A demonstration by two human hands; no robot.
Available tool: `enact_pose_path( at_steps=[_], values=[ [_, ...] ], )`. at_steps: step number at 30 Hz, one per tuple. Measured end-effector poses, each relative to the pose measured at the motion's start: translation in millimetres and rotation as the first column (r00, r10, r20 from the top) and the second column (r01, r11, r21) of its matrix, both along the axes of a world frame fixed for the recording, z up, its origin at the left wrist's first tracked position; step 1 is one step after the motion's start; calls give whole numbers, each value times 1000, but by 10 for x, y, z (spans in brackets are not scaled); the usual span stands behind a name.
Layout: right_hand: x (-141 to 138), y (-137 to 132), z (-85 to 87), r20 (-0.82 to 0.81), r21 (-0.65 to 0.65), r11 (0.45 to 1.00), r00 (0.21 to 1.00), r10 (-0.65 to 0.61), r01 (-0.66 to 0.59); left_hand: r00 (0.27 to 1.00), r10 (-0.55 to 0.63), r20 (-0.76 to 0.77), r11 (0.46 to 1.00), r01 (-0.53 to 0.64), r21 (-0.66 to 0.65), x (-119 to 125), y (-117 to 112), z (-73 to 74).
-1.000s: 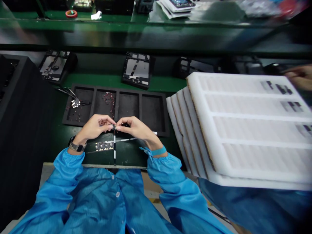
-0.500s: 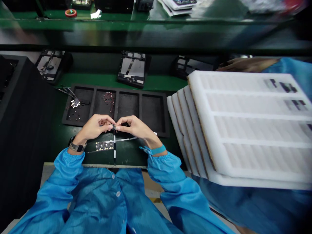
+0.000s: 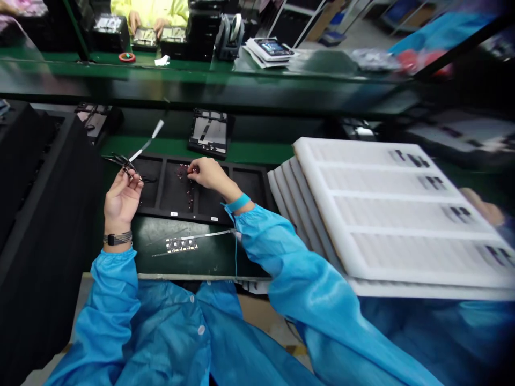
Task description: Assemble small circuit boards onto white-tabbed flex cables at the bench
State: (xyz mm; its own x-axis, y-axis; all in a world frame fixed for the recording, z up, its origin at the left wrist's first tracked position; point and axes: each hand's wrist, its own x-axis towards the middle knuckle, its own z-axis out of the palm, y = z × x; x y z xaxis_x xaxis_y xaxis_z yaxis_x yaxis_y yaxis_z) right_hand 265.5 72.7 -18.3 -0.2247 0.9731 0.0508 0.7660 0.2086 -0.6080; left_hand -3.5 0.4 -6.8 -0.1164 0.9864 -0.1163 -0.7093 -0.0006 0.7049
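Note:
My left hand [image 3: 120, 197] is raised over the left end of a black four-compartment tray [image 3: 241, 209], pinching the lower end of a thin white flex strip [image 3: 147, 143] that points up and right. My right hand [image 3: 207, 172] reaches into the tray's second compartment, fingertips closed on several tiny red-wired parts [image 3: 184, 172]; what it grips, if anything, is too small to name. A small panel of dark components [image 3: 182, 245] and another white strip [image 3: 209, 234] lie on the green mat near the table's front edge.
A fanned stack of white foam trays [image 3: 386, 214] fills the right side, with another person's hand [image 3: 480, 206] beyond it. Black foam stacks [image 3: 36, 203] stand at left. Black fixtures [image 3: 209, 131] sit on a conveyor. A person in yellow [image 3: 148, 13] works across.
My hands, which were together working a strip over the mat, have parted. The left lifted the strip up and left; the right reached forward into the tray. The view tilted upward.

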Motion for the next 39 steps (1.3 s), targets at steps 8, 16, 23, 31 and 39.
enact_pose_path(
  at_steps=[8, 16, 23, 31, 39],
  values=[
    [-484, 129, 49, 379, -30, 984, 913, -150, 174, 996, -26, 80, 999, 28, -29, 22, -9, -22],
    [-401, 1, -44, 312, -23, 995, 944, 103, -100, 997, -44, 58, 999, 44, -1, 44, -26, -62],
    [-241, 72, -37, 69, -14, 976, 974, 216, -215, 999, -42, 18, 998, 41, 48, 14, -25, -98],
    [-477, 187, -67, 246, -106, 984, 956, 162, -139, 999, -36, -30, 999, 37, 36, -9, 8, -151],
    [-369, 58, -38, 4, 48, 990, 991, 131, -131, 996, -31, -78, 995, 38, 89, 16, -15, -163]
  ],
)
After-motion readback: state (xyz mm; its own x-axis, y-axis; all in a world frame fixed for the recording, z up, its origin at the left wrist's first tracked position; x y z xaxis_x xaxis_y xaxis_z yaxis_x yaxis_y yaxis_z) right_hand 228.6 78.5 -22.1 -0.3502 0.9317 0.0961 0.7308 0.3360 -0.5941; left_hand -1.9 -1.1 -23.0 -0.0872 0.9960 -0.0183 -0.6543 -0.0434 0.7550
